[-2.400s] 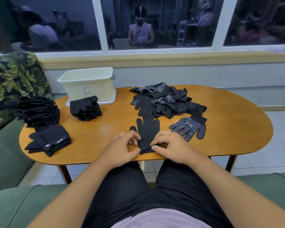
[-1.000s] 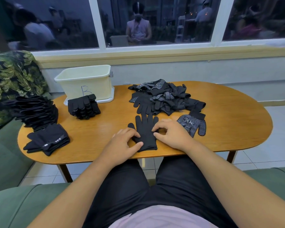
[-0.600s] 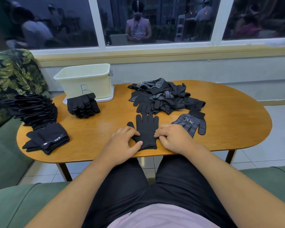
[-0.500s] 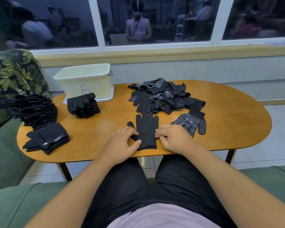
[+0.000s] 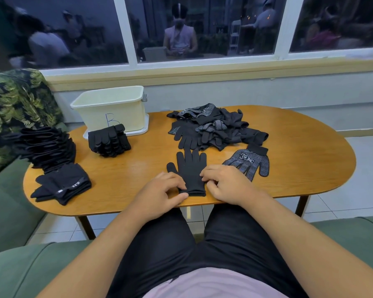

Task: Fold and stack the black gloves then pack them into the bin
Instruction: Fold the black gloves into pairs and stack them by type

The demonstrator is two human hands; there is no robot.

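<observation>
A plain black glove (image 5: 191, 168) lies flat near the front edge of the table, fingers pointing away from me; its cuff shows two layers. My left hand (image 5: 159, 195) pinches the cuff's left corner between thumb and forefinger. My right hand (image 5: 227, 183) has curled fingers pinching the glove's right edge. A dotted black glove (image 5: 249, 161) lies just right of my right hand. Behind it sits a loose pile of black gloves (image 5: 213, 127). The cream bin (image 5: 112, 108) marked B stands at the back left, with a folded glove stack (image 5: 108, 140) in front of it.
Another folded stack (image 5: 61, 186) lies at the left end of the oval wooden table (image 5: 299, 168). A taller stack of black gloves (image 5: 43, 147) rests on the green sofa arm beside a leaf-print cushion (image 5: 13, 100). A window sill runs behind.
The glove, first tilted, now lies straight. My right hand slid from the glove's palm back toward the cuff edge. My left hand stayed at the cuff's left side.
</observation>
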